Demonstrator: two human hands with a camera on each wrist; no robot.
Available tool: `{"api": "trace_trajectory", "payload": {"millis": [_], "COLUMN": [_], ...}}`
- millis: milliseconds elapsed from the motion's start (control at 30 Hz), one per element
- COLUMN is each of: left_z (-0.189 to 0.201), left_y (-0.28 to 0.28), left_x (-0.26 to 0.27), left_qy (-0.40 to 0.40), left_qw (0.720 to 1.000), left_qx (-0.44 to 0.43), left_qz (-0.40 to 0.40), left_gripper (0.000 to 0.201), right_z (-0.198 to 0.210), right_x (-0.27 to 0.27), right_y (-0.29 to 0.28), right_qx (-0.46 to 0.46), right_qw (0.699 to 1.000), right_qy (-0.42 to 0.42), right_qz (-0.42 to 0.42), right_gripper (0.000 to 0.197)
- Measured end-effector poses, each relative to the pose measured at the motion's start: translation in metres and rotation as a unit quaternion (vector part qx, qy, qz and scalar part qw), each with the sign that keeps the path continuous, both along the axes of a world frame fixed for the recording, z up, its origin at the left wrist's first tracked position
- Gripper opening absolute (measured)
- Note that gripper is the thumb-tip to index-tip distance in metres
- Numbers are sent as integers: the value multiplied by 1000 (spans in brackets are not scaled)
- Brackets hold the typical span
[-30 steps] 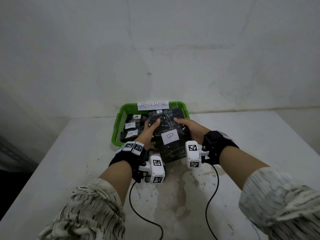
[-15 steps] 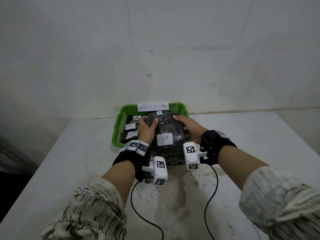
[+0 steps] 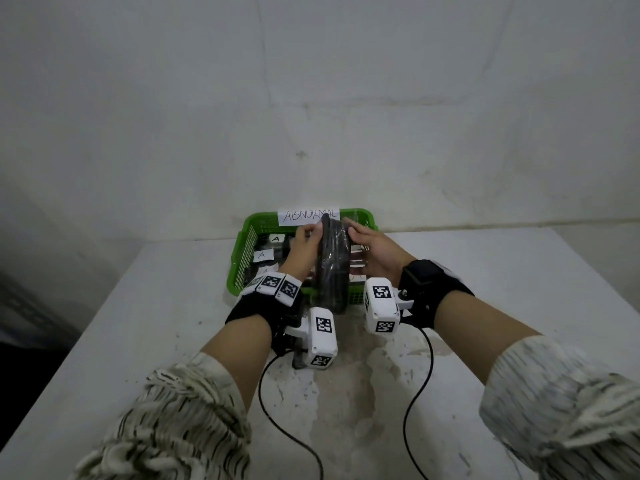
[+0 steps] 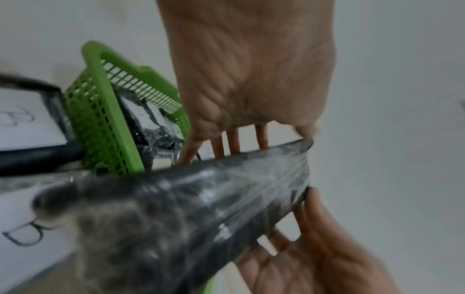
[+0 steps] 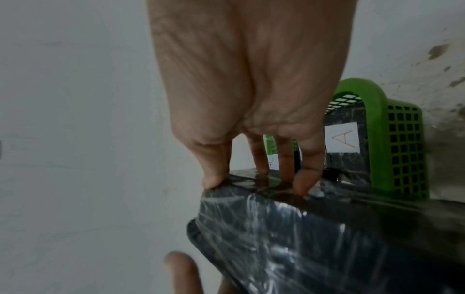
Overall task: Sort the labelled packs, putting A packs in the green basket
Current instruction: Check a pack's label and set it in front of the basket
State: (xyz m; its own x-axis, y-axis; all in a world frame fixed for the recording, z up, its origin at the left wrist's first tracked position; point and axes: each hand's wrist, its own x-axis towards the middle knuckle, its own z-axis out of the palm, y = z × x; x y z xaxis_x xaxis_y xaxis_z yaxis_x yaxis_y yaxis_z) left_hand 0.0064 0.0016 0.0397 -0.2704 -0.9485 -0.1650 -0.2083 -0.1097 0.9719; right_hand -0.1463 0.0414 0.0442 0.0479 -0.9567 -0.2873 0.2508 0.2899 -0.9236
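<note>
Head view: black plastic-wrapped pack (image 3: 331,263) stood on edge over the near rim of the green basket (image 3: 242,263), clasped between left hand (image 3: 300,252) and right hand (image 3: 372,252), each grip curled around one side. Inside the basket, packs with white A labels (image 3: 261,255); on its far rim, a paper sign (image 3: 309,215) reading ABNORMAL. Basket at the far end of the white tabletop (image 3: 138,323).

Left wrist view: pack (image 4: 201,208) blurred and close, fingertips of the left hand (image 4: 234,139) on its far edge, right hand (image 4: 314,254) cupping from below. Basket (image 4: 105,123) behind, a B-labelled pack (image 4: 27,119) at the left edge.

Right wrist view: fingers (image 5: 304,179) of the right hand pressed onto the pack's top edge, an A-labelled pack (image 5: 342,139) lying inside the basket (image 5: 402,149).
</note>
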Motion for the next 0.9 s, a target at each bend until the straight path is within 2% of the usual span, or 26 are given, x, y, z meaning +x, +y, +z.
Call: {"api": "trace_trajectory", "payload": {"millis": [33,100,167,233,300,367,433,500,567,633,700,767,833,900], "left_z": [0,4,9,6,1,-1,-4,-1,-1,1,-1,-3,-3,-3], "left_y": [1,2,1,-4,-6,-3,-1,3,4,4,1,-2,-2,-4], "left_x": [-1,2,8,13,17,17,18,18,18,18,17,16,15,15], "left_qy": [44,87,109,126,158,194,220,223,216,187,158,159,192,223], "left_qw": [997,992,992,990,983,974,965,963,963,972,979,978,972,965], "left_qx": [47,73,60,51,78,112,136,151,160,144,129,124,121,120], "left_qz": [-31,-49,-7,39,47,37,26,4,-19,-14,18,47,61,65], "left_gripper": [85,93,87,72,56,55,64,47,35,38,50,56,49,44], "right_z": [0,2,2,1,1,-1,-4,-5,-8,-9,-6,-5,-7,-8], "right_x": [0,0,-5,-10,-12,-13,-10,-8,-8,-7,-5,-4,-4,-3], "right_y": [-1,-1,0,-2,-4,-7,-6,-2,-1,-1,2,1,0,1], "right_qx": [-6,-14,-19,-20,-25,-21,8,51,53,32,18,14,23,36], "right_qw": [1000,1000,1000,999,994,988,994,997,998,999,999,999,999,999], "right_qy": [-5,-11,-16,1,73,124,99,50,33,37,47,45,40,41], "right_qz": [-4,-9,-16,-42,-78,-87,-49,-4,-5,-17,-17,-18,-7,3], "right_gripper": [42,42,45,52,55,58,55,51,44,31,27,40,56,54]}}
